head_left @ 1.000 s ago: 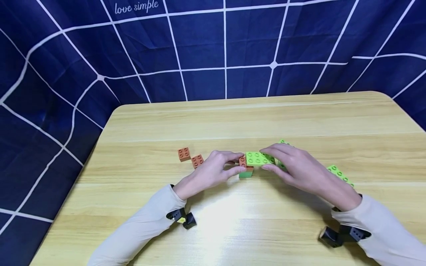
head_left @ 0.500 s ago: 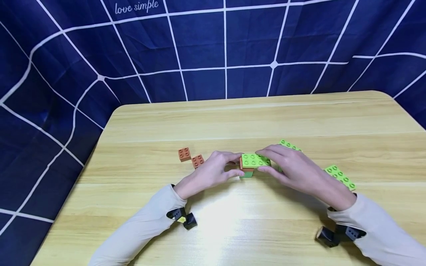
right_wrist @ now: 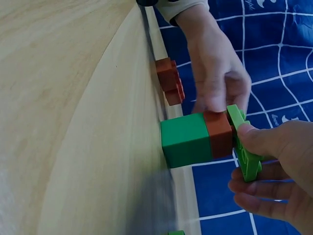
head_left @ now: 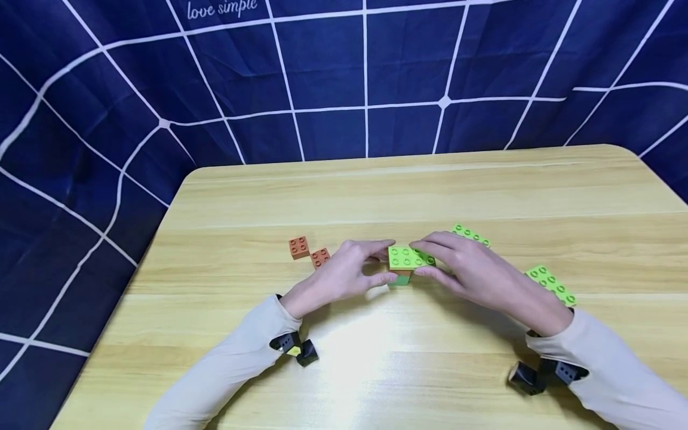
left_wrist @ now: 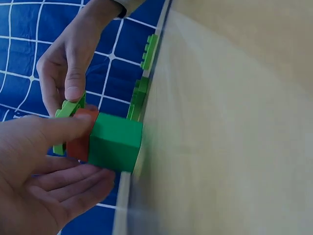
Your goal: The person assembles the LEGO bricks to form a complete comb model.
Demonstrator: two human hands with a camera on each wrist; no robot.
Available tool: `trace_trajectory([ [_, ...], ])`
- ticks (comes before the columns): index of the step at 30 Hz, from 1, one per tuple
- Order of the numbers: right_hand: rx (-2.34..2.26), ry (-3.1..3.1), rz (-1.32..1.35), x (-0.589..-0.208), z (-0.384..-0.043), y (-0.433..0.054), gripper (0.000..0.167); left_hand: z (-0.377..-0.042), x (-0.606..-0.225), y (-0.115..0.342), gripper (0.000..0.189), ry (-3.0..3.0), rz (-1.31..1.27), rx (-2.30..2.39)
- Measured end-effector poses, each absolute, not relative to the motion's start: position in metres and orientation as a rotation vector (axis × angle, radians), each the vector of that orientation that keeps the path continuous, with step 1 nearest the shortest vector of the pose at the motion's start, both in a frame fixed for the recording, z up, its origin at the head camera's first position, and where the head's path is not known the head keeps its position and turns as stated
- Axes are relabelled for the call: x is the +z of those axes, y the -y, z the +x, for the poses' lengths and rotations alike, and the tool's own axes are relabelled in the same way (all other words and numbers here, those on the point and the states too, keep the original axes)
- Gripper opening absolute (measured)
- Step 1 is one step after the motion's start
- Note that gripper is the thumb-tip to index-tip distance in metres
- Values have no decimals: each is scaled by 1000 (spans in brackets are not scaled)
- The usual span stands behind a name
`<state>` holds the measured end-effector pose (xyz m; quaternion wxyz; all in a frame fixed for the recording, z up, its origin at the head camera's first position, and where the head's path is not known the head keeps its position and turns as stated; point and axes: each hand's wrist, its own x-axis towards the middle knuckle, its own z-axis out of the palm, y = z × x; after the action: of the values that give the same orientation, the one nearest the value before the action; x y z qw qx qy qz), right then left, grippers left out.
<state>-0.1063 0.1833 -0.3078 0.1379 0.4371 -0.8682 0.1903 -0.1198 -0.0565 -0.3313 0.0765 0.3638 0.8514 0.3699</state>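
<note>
Dark blue cloth with white grid lines (head_left: 322, 71) hangs along twelve o'clock, the white lettering "love simple" (head_left: 222, 9) showing on it toward eleven. You are at a pale wood-grain table (head_left: 322, 197), with a bright patch of glare (head_left: 352, 358) at seven o'clock from the stack (right_wrist: 208, 139) between your hands. At its base is a green plastic block (right_wrist: 186, 142), above that a square orange-red plastic brick (right_wrist: 219, 134), and on top a long lime-green studded plastic brick (head_left: 405, 257), jutting past the orange-red one toward three o'clock. From your right wrist the top brick looks tilted; whether it is fully seated, you cannot tell.

Your left hand (head_left: 352, 272), at the stack's nine o'clock, grips the orange-red brick, thumb on one side and fingers curved round the other. Your right hand (head_left: 473, 269), at three o'clock, pinches the outer end of the top brick between thumb and fingers.

Between nine and ten o'clock you have two small orange-red bricks (head_left: 298, 247), the nearer one partly hidden by your left hand. A loose lime-green brick (head_left: 471, 234) lies near two o'clock, and another lime-green brick (head_left: 552, 285) just past three, partly behind your right wrist. Your pale sleeves (head_left: 231, 358) reach in from five and seven o'clock
</note>
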Motion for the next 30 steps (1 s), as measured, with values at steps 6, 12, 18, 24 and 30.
trace_trajectory([
  [6, 548, 2486, 1295, -307, -109, -184, 50, -114, -321, 55, 58, -2710, 1231, 904],
  [12, 543, 2493, 1299, -306, -109, -185, 54, -104, -318, 46, 64, -2846, 1289, 419],
  [18, 542, 2517, 1286, -306, -107, -184, 47, -99, -316, 42, 59, -2894, 1232, 237],
  [24, 548, 2583, 1248, -306, -105, -184, 43, -99, -318, 42, 56, -2901, 1230, 278],
  [30, 558, 2619, 1208, -306, -104, -185, 38, -100, -318, 44, 53, -2886, 1251, 439],
])
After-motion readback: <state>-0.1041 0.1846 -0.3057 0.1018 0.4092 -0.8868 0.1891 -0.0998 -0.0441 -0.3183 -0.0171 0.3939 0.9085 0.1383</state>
